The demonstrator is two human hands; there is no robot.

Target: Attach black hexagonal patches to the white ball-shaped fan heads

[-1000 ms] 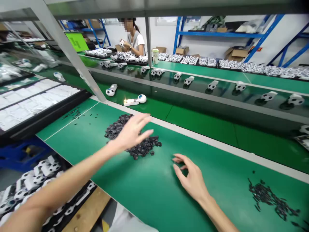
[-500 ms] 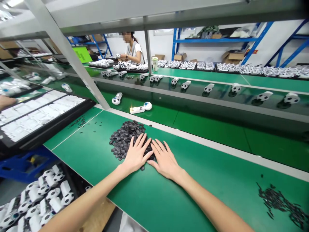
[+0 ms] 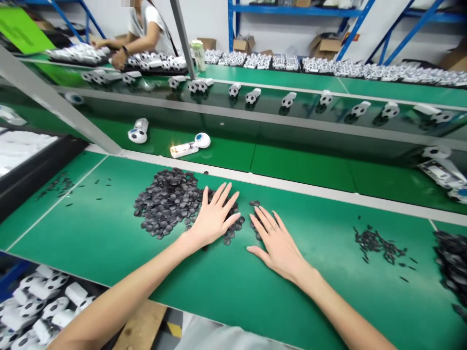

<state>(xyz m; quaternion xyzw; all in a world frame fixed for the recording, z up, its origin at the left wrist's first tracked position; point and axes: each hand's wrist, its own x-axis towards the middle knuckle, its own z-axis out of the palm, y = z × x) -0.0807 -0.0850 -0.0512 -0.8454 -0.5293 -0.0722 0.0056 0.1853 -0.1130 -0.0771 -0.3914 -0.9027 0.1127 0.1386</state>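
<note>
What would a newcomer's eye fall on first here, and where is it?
Probably the large heap of flat black pieces, left of centre on the smooth green work surface. Next come the bare left hand, spread over the heap's right end, and the bare right hand, spread beside a few similar pieces. Further back, white objects with football-patterned ends lie in a row.

Wears a light grey garment [image 3: 226, 336], seen only in part, with soft folds in the cloth. Has slim, bare left forearm [image 3: 138, 287] and right forearm [image 3: 339, 306], also ungloved left hand [image 3: 213, 221] and right hand [image 3: 280, 248], with long, slender fingers [image 3: 205, 197].
</note>
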